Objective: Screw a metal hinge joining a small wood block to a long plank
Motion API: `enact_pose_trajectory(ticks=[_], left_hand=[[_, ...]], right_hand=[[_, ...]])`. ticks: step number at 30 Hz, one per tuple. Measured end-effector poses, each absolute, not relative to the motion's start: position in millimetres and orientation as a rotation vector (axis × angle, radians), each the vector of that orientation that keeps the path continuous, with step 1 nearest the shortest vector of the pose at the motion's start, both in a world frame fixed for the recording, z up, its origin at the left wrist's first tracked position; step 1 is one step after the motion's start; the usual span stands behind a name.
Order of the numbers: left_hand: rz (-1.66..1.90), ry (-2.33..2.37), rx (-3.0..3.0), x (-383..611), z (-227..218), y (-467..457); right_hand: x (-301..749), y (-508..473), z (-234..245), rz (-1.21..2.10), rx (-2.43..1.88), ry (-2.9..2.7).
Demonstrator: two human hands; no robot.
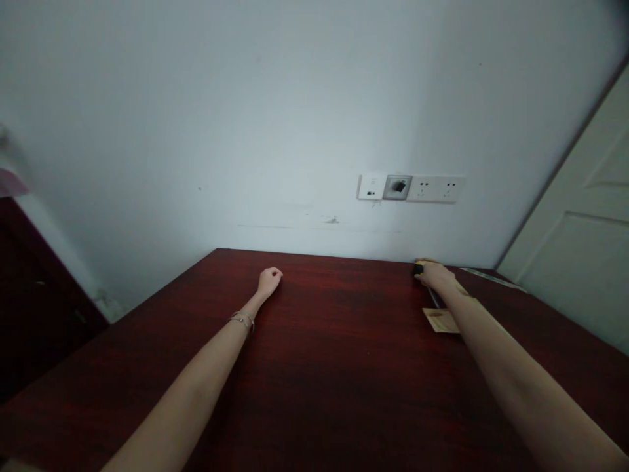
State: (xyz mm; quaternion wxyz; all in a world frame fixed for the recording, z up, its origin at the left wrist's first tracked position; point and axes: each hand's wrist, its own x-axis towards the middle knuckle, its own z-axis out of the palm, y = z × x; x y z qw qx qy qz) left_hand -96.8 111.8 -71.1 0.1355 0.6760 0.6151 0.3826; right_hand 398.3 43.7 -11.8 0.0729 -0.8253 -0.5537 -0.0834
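My left hand (270,281) rests near the far left part of the dark red table (314,367), its fingers curled into a loose fist, and nothing shows in it. Toward the far right edge, my right hand (436,276) is closed around a small black-and-yellow object (418,269); its kind is too small to tell. A thin grey rod (434,298) shows below that hand, and I cannot tell whether it belongs to the held object. Partly behind my right forearm lies a flat tan piece (437,321). Another yellowish piece shows just beyond the right hand.
A pale wall (295,131) stands behind the table, with a row of sockets (435,189) above its back edge. On the table's back right lies a long flat strip (494,279). A white panelled door (584,216) is at the right.
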Motion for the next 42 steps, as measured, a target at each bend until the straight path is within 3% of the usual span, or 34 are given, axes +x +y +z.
enact_pose_trajectory(ticks=[9, 20, 42], left_hand=[[1.033, 1.778, 2.093, -94, -71, 110], [0.803, 1.666, 2.475, -86, -73, 97], [0.666, 1.671, 2.539, -87, -73, 89]], right_hand=[[339, 52, -14, -0.237, -2.473, -1.706], [225, 24, -62, -0.183, -2.255, -1.794], [222, 10, -65, -0.076, -2.174, -1.799]])
